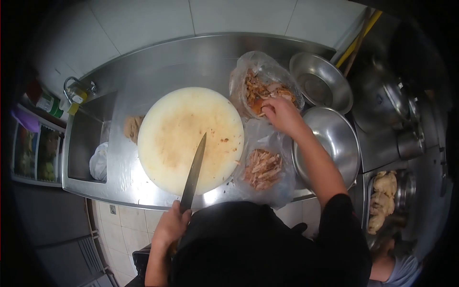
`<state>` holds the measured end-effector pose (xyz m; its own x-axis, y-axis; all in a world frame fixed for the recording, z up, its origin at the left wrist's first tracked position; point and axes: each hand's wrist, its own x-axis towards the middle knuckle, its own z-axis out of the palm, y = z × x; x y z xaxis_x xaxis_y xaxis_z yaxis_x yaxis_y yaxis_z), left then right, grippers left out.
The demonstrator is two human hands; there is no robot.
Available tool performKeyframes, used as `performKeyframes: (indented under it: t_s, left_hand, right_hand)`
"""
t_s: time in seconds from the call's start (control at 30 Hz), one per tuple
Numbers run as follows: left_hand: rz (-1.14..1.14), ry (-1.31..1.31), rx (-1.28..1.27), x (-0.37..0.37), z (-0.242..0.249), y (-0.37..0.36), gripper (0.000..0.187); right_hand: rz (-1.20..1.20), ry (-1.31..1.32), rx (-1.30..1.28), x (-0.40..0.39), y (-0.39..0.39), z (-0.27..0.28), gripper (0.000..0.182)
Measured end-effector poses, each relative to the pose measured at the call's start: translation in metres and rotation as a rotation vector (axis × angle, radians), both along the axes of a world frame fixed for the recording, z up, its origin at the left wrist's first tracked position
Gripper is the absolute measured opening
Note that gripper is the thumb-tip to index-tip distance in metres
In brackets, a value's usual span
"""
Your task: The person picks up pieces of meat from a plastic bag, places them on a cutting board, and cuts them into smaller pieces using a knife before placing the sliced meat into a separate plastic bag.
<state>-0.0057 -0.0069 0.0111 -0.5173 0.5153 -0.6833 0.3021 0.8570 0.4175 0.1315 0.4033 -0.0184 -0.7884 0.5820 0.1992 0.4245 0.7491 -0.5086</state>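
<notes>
Stainless steel forms the long counter [177, 60], and on it lies the round cutting board [167, 134]. To its right sit the near bowl [337, 138] and the far bowl [318, 88]. Between board and bowls are the near bag [282, 179] and the far bag [260, 61], both thin plastic, likely limp, best taken by the gathered rim. The long knife [194, 172] slants over the board's near edge; it looks stiff and fairly weighty, safest by its handle, where the left hand [168, 227] is clenched. The right hand [282, 113] dips bunched fingers into the far bag; whether they grip any browned meat [282, 92], I cannot tell. Those pieces, like the pale strips [262, 170] in the near bag, look soft, perhaps slippery, better pinched in small clumps
</notes>
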Motion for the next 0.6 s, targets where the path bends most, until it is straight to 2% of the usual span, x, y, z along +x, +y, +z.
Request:
performKeyframes:
  t_s: [0.07, 0.17, 0.27, 0.37, 0.47, 0.57, 0.6]
  left_hand:
    - [0.004, 0.063, 0.0, 0.009, -0.005, -0.004, 0.037]
    - [0.018, 0.166, -0.004, 0.021, -0.011, -0.007, 0.038]
    - [0.089, 0.185, -0.076, 0.033, -0.017, -0.009, 0.037]
    - [0.137, 0.21, -0.124, 0.042, -0.02, -0.009, 0.035]
    - [0.167, 0.231, -0.159, 0.048, -0.023, -0.009, 0.033]
    - [0.173, 0.245, -0.136, 0.05, -0.028, -0.01, 0.033]
    - [0.181, 0.247, -0.098, 0.051, -0.031, -0.011, 0.033]
  right_hand:
    - [0.007, -0.09, -0.107, -0.032, 0.041, -0.012, 0.022]
    - [-0.02, -0.206, -0.068, -0.079, 0.095, -0.043, 0.024]
    - [0.008, -0.459, 0.006, -0.127, 0.149, -0.074, 0.027]
    - [0.001, -0.191, -0.24, -0.138, 0.173, -0.099, 0.031]
    - [-0.087, -0.134, -0.115, -0.153, 0.193, -0.087, 0.035]
    - [-0.108, -0.021, -0.316, -0.166, 0.23, -0.089, 0.035]
    - [-0.024, -0.207, -0.234, -0.167, 0.232, -0.085, 0.038]
